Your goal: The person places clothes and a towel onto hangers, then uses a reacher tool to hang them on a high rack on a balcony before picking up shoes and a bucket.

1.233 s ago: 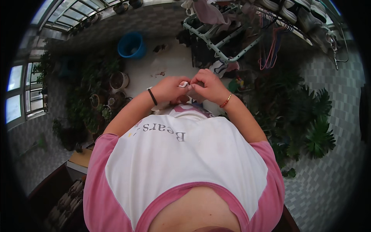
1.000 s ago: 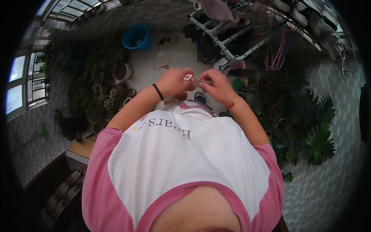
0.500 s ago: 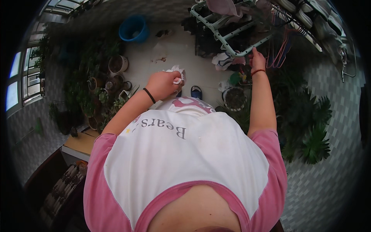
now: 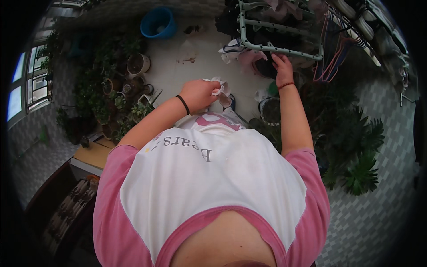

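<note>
A crumpled piece of white cloth (image 4: 223, 90) hangs from my left hand (image 4: 200, 93), whose fingers are closed on it in front of my waist. My right hand (image 4: 283, 72) is raised farther out to the right, with its fingertips pinched at the near bar of a pale green drying hanger (image 4: 281, 50). The fingertips are partly lost against the dark things behind. From this frame hang small garments, among them a pink piece (image 4: 250, 60) and a white one with dark edging (image 4: 232, 48).
Pink and blue clothes hangers (image 4: 333, 62) and shoes (image 4: 364, 27) are at the upper right. A blue bucket (image 4: 158, 23) stands on the floor ahead. Potted plants line the left, including a white pot (image 4: 138, 65); leafy plants (image 4: 362, 171) and a pot (image 4: 270, 111) are at right.
The drying hanger has turned, its near bar now lying more level. My right hand has shifted left along with it. My left hand has moved slightly right with the white cloth.
</note>
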{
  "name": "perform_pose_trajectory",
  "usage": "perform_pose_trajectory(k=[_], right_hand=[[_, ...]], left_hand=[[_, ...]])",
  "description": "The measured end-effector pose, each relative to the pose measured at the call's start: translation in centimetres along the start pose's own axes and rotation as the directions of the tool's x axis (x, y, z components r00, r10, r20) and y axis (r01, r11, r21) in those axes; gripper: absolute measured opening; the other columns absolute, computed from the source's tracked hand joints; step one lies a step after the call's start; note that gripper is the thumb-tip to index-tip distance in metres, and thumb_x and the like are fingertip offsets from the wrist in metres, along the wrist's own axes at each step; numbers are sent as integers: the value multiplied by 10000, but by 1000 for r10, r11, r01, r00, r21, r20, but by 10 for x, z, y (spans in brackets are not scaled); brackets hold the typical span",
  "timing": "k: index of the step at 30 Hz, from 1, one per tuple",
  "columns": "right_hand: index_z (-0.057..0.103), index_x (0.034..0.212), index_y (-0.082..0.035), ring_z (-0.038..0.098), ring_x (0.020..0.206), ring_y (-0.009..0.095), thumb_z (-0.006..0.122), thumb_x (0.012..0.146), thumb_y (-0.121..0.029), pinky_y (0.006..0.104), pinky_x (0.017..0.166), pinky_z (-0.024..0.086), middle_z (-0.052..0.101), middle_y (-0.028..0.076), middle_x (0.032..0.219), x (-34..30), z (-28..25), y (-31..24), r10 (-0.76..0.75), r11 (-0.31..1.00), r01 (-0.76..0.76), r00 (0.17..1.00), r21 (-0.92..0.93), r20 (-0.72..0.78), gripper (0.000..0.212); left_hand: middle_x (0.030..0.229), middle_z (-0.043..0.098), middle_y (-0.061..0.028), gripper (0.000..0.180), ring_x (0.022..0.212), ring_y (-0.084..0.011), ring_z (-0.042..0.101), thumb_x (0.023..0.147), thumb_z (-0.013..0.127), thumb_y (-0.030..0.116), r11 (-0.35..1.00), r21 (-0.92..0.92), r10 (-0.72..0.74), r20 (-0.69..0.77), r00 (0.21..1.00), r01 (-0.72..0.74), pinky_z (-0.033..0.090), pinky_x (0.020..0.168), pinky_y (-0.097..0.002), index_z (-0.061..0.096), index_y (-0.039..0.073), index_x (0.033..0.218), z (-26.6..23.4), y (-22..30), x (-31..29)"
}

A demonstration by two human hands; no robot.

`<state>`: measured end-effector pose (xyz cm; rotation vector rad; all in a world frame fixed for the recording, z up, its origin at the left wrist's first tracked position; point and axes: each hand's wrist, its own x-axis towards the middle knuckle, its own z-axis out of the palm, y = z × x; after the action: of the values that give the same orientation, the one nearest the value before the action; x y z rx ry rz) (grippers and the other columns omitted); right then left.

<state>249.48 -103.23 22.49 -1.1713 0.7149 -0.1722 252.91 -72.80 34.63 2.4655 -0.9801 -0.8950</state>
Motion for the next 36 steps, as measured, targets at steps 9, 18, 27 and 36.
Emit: perform_pose_trajectory(k=[9,18,27,36], right_hand=[[499,1130,-17,550,993,161,635,798,-14,268,881,417,602,79,1067,1,7,14,-105,991,98,991,90,78,359],[591,1025,-34,582,791,125,639,805,-78,275,729,457,630,34,861,-1,65,19,-124,990,124,992,67,3,229],[575,992,12,576,769,290,565,846,-267,317,712,457,606,169,907,-5,65,23,-532,665,590,805,-458,263,316],[584,1022,-9,584,797,118,642,812,-77,249,696,486,621,40,901,-24,53,-7,-62,978,3,959,210,276,228]], left_hand=[[759,615,-117,120,740,-336,583,770,517,248,996,15,92,20,996,-92,451,627,-443,563,165,844,18,36,60],[826,634,-135,246,793,-340,593,709,603,265,998,42,43,34,998,-45,473,693,-417,611,147,926,10,43,91],[817,634,-131,220,796,-342,593,768,574,314,996,54,-71,29,997,70,469,668,-428,610,145,906,8,34,110],[861,638,-129,249,813,-331,598,768,585,299,998,-5,-66,-32,997,66,469,685,-415,604,141,959,6,27,133]])
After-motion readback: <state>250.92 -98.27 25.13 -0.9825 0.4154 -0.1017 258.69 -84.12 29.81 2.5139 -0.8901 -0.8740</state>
